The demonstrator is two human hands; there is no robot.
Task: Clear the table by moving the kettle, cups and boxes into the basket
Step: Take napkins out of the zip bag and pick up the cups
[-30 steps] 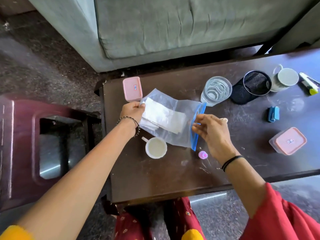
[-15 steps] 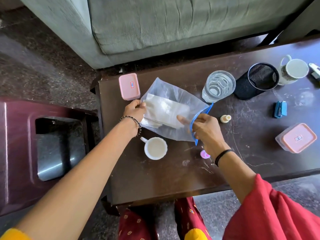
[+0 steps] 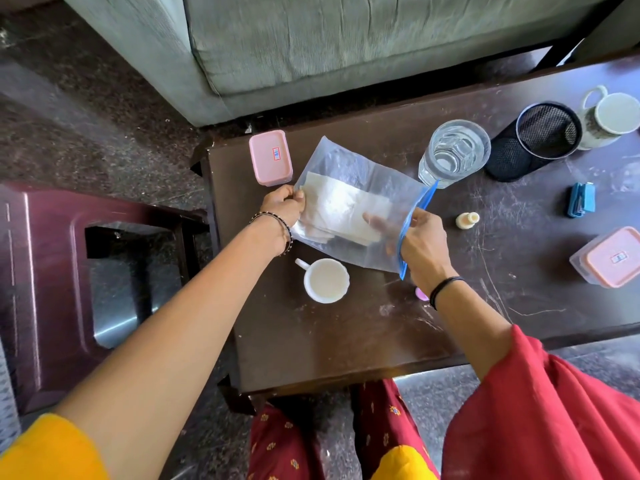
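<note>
Over the dark table [image 3: 346,348] I hold a clear zip bag [image 3: 343,161] with white folded tissues [image 3: 341,206] inside. My left hand [image 3: 282,207] pinches the bag's closed left end. My right hand [image 3: 420,242] has its fingers pushed into the blue-rimmed mouth, touching the tissues. A small white cup [image 3: 325,280] stands just below the bag. One pink-lidded box [image 3: 270,156] sits at the table's far left corner, another pink-lidded box [image 3: 609,258] at the right. A second white cup [image 3: 609,114] stands at the far right. I see no kettle and no basket.
A water glass [image 3: 453,154] stands close to the bag's mouth, a black mesh holder [image 3: 535,140] beyond it. A small bottle [image 3: 467,220], a blue clip [image 3: 581,204] and a pink cap [image 3: 420,293] lie nearby. A maroon stool [image 3: 45,289] stands left; a grey sofa [image 3: 346,46] behind.
My right hand went from pinching the blue zip edge to reaching inside the bag's mouth. The bag tilted and shifted a little; the left hand kept its hold.
</note>
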